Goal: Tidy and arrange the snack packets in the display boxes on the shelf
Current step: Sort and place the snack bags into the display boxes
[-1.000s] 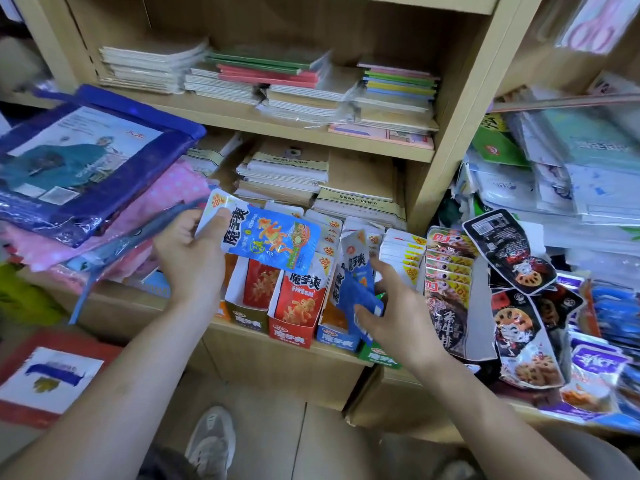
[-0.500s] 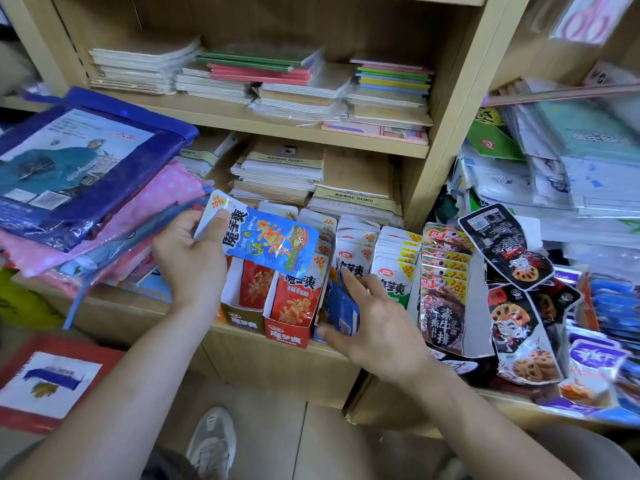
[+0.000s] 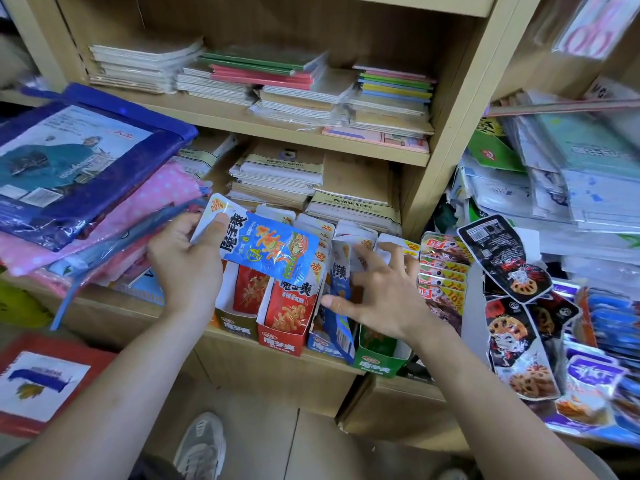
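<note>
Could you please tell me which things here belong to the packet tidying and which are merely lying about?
In the job: left hand gripping the blue snack packet; right hand over the blue display box; red display box; green display box.
Lying about: notebook stacks; blue raincoat pack; pink dotted package.

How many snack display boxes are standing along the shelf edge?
4, side by side: olive box below the left hand, red box next, then blue box, and green box below the right hand. More may hide behind the hands.

"20%" on blue packet [image 3: 266, 249]; "10%" on red packets [image 3: 445, 273].
</note>
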`<state>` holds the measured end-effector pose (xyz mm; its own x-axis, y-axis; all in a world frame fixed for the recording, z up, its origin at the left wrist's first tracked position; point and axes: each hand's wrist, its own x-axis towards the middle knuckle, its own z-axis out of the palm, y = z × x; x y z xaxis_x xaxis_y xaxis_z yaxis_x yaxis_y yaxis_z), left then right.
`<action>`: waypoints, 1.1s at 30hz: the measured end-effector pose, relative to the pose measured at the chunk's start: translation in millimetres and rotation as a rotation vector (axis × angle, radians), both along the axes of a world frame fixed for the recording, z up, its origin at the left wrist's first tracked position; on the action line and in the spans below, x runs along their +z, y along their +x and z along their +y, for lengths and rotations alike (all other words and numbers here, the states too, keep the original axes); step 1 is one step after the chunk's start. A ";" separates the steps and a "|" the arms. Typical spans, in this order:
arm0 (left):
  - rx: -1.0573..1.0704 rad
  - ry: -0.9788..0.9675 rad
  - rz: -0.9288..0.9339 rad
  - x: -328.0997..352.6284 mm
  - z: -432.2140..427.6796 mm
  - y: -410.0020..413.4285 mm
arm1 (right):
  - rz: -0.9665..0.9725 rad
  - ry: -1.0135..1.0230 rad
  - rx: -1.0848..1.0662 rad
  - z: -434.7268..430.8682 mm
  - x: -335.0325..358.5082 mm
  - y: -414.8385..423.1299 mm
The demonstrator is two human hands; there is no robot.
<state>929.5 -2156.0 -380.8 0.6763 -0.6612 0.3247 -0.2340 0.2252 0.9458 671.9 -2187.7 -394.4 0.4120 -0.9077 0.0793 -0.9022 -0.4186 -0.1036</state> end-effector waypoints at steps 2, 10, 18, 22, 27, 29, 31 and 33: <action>0.002 -0.007 0.000 0.9 -0.7 0.2 | 0.073 -0.052 -0.014 2.1 1.9 4.7; 0.020 -0.009 -0.060 4.9 1.0 -3.7 | -0.084 -0.250 -0.011 28.2 -21.9 12.8; 0.063 -0.030 -0.174 9.0 4.3 -10.6 | -0.125 -0.144 0.095 38.0 -26.7 7.0; 0.082 -0.062 -0.261 12.5 10.4 -19.5 | -0.068 -0.149 0.113 42.1 -21.6 8.2; 0.101 -0.080 -0.261 15.8 10.7 -24.2 | -0.161 -0.139 0.159 50.5 -11.4 9.1; 0.094 -0.087 -0.255 16.0 9.8 -24.3 | -0.207 -0.144 0.196 60.6 -10.3 10.9; 0.093 -0.091 -0.269 15.8 9.4 -24.4 | -0.230 -0.163 0.213 70.4 -13.4 13.4; 0.097 -0.089 -0.284 16.0 9.0 -24.3 | -0.257 -0.189 0.208 76.9 -18.6 16.2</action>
<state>905.2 -2147.0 -364.8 0.6087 -0.5583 0.5637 -0.5108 0.2679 0.8169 688.2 -2110.9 -413.0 0.5310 -0.7659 0.3626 -0.7503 -0.6238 -0.2188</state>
